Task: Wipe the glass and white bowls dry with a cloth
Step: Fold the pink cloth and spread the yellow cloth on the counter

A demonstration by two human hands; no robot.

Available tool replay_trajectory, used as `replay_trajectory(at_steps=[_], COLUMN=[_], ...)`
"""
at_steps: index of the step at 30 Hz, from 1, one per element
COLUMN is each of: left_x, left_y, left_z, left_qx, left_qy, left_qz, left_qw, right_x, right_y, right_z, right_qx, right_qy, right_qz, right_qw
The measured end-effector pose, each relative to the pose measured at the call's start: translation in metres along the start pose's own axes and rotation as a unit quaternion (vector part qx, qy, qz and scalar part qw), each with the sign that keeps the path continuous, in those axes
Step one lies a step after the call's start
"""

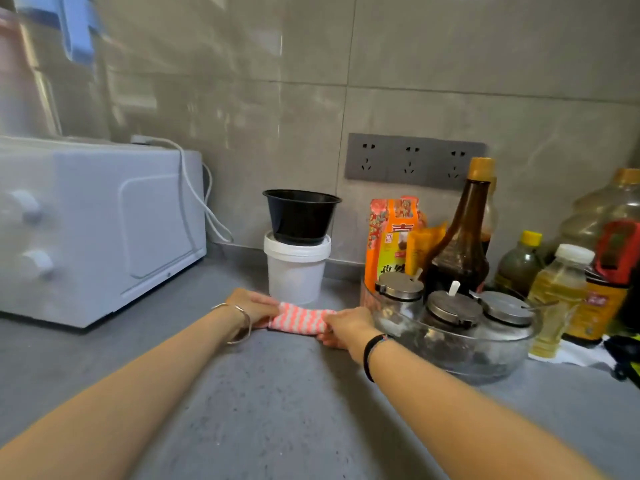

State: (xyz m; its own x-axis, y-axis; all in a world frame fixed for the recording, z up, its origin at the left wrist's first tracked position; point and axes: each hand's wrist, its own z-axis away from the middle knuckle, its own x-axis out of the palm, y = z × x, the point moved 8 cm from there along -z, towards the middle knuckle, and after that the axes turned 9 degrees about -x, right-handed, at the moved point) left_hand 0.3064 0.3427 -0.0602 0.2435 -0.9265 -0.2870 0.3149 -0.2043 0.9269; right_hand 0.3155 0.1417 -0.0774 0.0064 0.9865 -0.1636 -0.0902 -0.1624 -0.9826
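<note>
A grey speckled stone counter [277,410] runs to a wall of large glossy grey tiles [242,98], where a dark grey socket strip with three outlets [414,161] is set low on the right. Far from the viewer at the middle of the counter lies a folded pink-and-white striped cloth [299,317]. The left hand [254,306] pinches its left end and the right hand [346,325] its right end, so each grip is closed on the fabric. Just beside the right hand stands a clear round glass bowl [485,362] holding three glass condiment jars with metal lids [453,310], which fill its inside. Right behind the cloth a white plastic tub [294,275] carries a black plastic bowl [300,216] on its lid. At the far left sits a white countertop oven with two knobs [97,223], with a white cord [187,188] trailing down behind it. Behind the glass bowl crowd a tall brown sauce bottle with a tan cap [460,244], an orange printed packet [391,233], a white-capped bottle of pale yellow liquid [561,296] and a large clear oil jug [609,216]. The packet bears what look like Chinese characters, too blurred to read.
</note>
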Motion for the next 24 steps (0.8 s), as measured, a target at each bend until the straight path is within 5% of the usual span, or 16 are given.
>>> replay_trajectory(at_steps=[8,12,20,24], left_x=[-0.001,0.023,0.144,0.228], left_y=[0.015,0.035,0.094,0.105], left_z=[0.042,0.100,0.245,0.285], left_qx=[0.094,0.143,0.293,0.310], left_qy=[0.042,-0.007,-0.139,-0.185], left_qz=[-0.010,-0.022,-0.062,-0.114], left_qw=[0.995,0.989,0.944,0.925], right_x=[-0.009,-0.042,-0.253,-0.372], right_y=[-0.021,-0.052,-0.070,-0.023], right_z=[0.050,0.102,0.184,0.214], right_qx=[0.017,-0.039,-0.179,-0.160], right_qy=[-0.031,-0.068,0.084,0.170], right_qz=[-0.032,-0.013,0.135,0.269], right_qw=[0.999,0.997,0.971,0.935])
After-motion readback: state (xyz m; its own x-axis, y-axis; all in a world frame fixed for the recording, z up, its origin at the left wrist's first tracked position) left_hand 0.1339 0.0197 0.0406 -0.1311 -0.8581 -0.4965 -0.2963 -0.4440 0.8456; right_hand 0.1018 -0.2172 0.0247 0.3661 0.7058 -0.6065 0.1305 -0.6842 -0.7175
